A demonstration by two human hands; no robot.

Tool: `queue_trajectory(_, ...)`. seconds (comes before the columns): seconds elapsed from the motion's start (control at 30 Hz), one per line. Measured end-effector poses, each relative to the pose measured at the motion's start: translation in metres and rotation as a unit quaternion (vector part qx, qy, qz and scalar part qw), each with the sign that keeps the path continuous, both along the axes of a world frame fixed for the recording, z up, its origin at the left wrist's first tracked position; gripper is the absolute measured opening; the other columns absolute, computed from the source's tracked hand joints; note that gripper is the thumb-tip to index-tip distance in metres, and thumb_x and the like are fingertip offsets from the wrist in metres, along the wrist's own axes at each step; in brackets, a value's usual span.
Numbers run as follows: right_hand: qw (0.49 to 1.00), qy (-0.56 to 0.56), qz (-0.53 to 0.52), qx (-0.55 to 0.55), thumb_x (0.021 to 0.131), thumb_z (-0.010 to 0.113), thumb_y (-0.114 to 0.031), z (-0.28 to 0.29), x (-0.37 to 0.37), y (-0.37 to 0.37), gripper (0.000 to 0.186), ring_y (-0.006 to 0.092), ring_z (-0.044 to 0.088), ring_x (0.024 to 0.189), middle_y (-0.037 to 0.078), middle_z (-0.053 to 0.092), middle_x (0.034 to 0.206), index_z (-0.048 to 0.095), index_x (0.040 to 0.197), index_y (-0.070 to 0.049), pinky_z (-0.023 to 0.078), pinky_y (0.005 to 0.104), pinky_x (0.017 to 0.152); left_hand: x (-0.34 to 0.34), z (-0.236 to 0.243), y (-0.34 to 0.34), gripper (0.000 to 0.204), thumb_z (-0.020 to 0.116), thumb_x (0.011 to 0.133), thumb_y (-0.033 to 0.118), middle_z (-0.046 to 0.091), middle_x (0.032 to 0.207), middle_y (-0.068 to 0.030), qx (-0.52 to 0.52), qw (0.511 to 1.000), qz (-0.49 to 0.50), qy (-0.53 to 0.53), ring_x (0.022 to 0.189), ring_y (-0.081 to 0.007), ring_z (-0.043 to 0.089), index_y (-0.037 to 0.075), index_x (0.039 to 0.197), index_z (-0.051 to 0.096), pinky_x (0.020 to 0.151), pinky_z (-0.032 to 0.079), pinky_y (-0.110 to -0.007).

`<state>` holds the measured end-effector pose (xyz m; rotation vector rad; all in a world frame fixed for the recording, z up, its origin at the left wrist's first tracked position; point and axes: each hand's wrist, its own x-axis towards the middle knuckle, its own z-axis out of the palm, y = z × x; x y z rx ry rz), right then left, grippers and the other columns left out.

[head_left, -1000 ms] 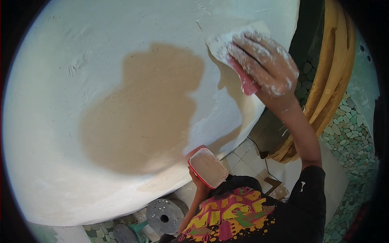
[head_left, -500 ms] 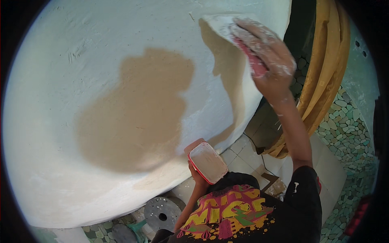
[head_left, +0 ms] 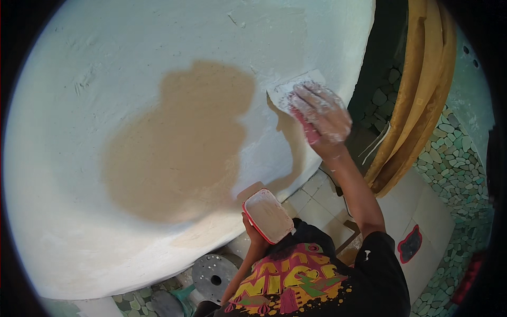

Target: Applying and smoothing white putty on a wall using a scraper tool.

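My right hand point(head_left: 322, 111), smeared with white, grips a wide white-coated scraper point(head_left: 281, 91) with a pink handle point(head_left: 305, 124) against the upper right of a large curved white plastered surface point(head_left: 79, 132). My fingers lie over the tool. Lower in the view, my left hand point(head_left: 251, 227) holds a red-rimmed rectangular tub point(head_left: 268, 215) from its left side, with pale paste inside it. Shadows of me and the scraper fall on the plaster.
A tan draped roll of material point(head_left: 422, 95) hangs along the right. White floor tiles point(head_left: 309, 201), green pebble flooring point(head_left: 449, 153), a grey disc with holes point(head_left: 214, 277), pale cords point(head_left: 377, 142) and a red-edged dark object point(head_left: 410, 244) lie around the plastered form.
My right hand and scraper first rose a little, then moved down and left across the plaster. My left hand with the tub has shifted only slightly.
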<state>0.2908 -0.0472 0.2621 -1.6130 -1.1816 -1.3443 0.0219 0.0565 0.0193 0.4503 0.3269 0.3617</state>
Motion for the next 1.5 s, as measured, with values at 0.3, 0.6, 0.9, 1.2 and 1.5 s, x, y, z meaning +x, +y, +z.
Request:
queue_trajectory(0.3,0.996,-0.048,0.033,0.072,0.085,0.075,-0.009,0.119,-0.003,0.022,0.031,0.0287,0.07,0.115,0.01,0.075,0.121,0.078,0.115,-0.011,0.053,0.0439,0.102,-0.005,-0.005,-0.001,0.073,0.034,0.102,0.067,0.058,0.142,-0.0123,0.002,1.0,-0.005,-0.011,0.127,-0.034,0.059,0.013,0.151,0.045,0.108,0.047,-0.053)
queue_trajectory(0.6,1.0,-0.005,-0.007,0.009,0.079,0.081,-0.019,0.033,0.018,0.009,0.041,0.0304,0.067,0.12,0.007,0.073,0.126,0.077,0.119,-0.013,0.05,0.0443,0.104,-0.015,-0.022,-0.003,0.077,0.033,0.101,0.07,0.058,0.143,-0.0119,-0.043,0.999,0.018,0.007,0.127,-0.0342,0.059,0.013,0.151,0.045,0.109,0.047,-0.051)
queue_trajectory(0.9,0.987,0.12,0.044,-0.096,0.079,0.079,-0.007,0.088,0.018,-0.048,0.039,0.0262,0.07,0.116,0.006,0.075,0.122,0.078,0.117,-0.017,0.055,0.0387,0.099,-0.013,-0.014,0.004,0.075,0.032,0.102,0.069,0.06,0.139,-0.0134,-0.007,1.0,-0.026,0.016,0.125,-0.0333,0.06,0.012,0.15,0.046,0.107,0.048,-0.05)
queue_trajectory(1.2,0.957,-0.163,-0.091,-0.221,0.085,0.076,-0.01,0.151,0.031,-0.045,0.042,0.0254,0.073,0.105,0.005,0.073,0.128,0.073,0.126,-0.017,0.061,0.0351,0.086,-0.007,0.023,-0.002,0.065,0.034,0.105,0.059,0.061,0.137,-0.0126,-0.012,0.997,-0.04,-0.059,0.124,-0.0328,0.062,0.012,0.148,0.048,0.107,0.049,-0.051)
queue_trajectory(1.5,0.966,-0.15,-0.145,-0.151,0.082,0.08,-0.008,0.164,0.045,-0.055,0.047,0.0234,0.075,0.104,0.004,0.075,0.122,0.073,0.128,-0.02,0.062,0.0342,0.088,-0.006,0.013,-0.002,0.066,0.033,0.105,0.06,0.059,0.142,-0.0123,-0.005,0.998,-0.031,-0.049,0.124,-0.033,0.061,0.013,0.15,0.047,0.107,0.049,-0.052)
